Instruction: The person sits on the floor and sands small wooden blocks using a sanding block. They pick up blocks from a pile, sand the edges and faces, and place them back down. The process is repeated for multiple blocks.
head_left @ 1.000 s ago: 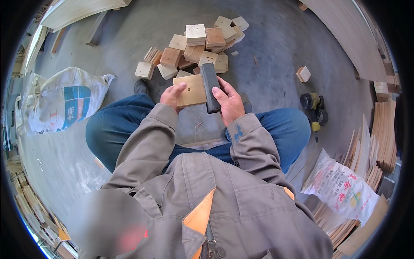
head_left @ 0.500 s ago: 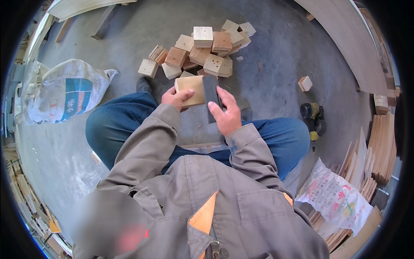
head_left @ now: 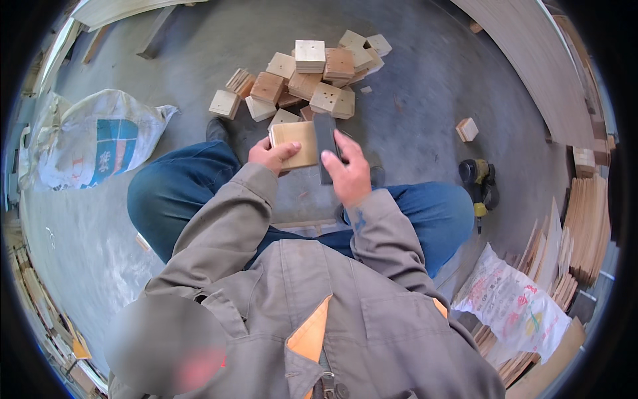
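A square, layered plywood block (head_left: 296,143) is gripped in my left hand (head_left: 272,154), with the thumb across its face and the fingers behind. My right hand (head_left: 349,167) is closed around a flat dark grey sanding block (head_left: 325,147). That bar stands along the right-hand edge of the wooden block, touching it or very close. Just beyond my hands lies a heap of similar wooden blocks (head_left: 305,84), some pale, some reddish, several with small holes.
A white woven sack (head_left: 73,153) lies on the left, another (head_left: 515,302) at lower right over wood strips. Right of my knee are a yellow-black power drill (head_left: 480,183) and a single wooden block (head_left: 467,130). Stacked boards (head_left: 588,229) line the right side.
The sanding block has slid slightly away from my body along the wooden block's edge. The wooden block has come slightly nearer me. Both hands keep their grip.
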Demonstrator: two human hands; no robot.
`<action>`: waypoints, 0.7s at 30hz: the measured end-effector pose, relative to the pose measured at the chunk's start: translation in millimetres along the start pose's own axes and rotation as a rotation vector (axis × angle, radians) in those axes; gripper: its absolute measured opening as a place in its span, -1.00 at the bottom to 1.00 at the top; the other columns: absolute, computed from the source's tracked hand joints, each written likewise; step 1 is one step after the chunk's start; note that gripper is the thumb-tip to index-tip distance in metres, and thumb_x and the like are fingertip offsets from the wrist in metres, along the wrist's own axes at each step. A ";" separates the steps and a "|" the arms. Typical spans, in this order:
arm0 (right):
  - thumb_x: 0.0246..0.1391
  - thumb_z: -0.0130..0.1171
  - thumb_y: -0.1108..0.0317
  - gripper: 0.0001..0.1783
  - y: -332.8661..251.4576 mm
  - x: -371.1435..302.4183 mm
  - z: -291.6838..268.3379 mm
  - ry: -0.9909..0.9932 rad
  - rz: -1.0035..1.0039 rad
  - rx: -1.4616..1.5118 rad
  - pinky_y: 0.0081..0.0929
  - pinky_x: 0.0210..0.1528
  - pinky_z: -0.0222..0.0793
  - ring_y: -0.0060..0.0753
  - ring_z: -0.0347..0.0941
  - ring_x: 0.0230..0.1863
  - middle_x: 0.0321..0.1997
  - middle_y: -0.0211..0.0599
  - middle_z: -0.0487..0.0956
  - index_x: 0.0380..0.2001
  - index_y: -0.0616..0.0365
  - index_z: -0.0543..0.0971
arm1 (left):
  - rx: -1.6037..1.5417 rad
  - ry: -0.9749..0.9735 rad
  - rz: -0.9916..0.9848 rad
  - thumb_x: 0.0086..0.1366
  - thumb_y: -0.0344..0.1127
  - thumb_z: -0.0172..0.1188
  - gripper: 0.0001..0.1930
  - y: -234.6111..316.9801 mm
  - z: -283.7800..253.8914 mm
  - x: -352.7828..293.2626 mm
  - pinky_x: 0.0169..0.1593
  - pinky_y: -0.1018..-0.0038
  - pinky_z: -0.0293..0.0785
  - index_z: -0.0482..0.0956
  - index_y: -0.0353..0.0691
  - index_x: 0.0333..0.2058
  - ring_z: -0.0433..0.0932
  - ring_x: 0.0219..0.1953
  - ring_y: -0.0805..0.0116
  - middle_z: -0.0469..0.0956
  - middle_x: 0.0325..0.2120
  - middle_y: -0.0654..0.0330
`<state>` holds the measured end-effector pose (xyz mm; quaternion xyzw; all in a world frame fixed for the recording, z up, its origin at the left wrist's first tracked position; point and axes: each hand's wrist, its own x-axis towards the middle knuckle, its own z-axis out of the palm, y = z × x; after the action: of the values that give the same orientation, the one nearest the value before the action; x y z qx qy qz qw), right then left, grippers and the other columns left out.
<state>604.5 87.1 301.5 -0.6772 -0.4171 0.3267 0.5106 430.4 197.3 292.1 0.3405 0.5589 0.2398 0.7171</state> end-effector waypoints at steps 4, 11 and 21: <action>0.16 0.31 0.24 -0.36 7.4 11.7 -1.2 0.071 0.056 0.016 -0.29 0.43 0.23 -0.03 0.37 0.37 0.36 0.07 0.42 0.27 0.31 0.49 | -0.020 -0.079 -0.004 0.09 -0.26 0.50 -0.46 -6.3 8.1 -5.4 -0.22 0.35 0.64 0.62 -0.34 0.04 0.71 -0.26 0.27 0.69 -0.19 0.10; 0.16 0.31 0.24 -0.36 -11.0 -19.4 2.3 -0.036 -0.080 -0.171 -0.26 0.43 0.23 0.01 0.35 0.37 0.34 0.12 0.41 0.28 0.27 0.49 | -0.023 0.098 -0.014 0.09 -0.25 0.50 -0.45 14.4 -2.8 0.0 -0.20 0.35 0.63 0.62 -0.32 0.06 0.69 -0.23 0.26 0.69 -0.17 0.09; 0.16 0.32 0.25 -0.35 -11.9 -13.9 1.6 -0.024 -0.102 -0.185 -0.28 0.44 0.21 0.00 0.35 0.38 0.36 0.09 0.40 0.29 0.27 0.48 | -0.078 0.032 -0.018 0.11 -0.28 0.48 -0.46 3.8 -6.5 8.6 -0.16 0.34 0.66 0.60 -0.39 0.04 0.70 -0.24 0.22 0.69 -0.18 0.07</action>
<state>594.3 76.8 312.8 -0.6954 -0.4854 0.2688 0.4567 426.5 207.4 288.6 0.3033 0.5638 0.2603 0.7227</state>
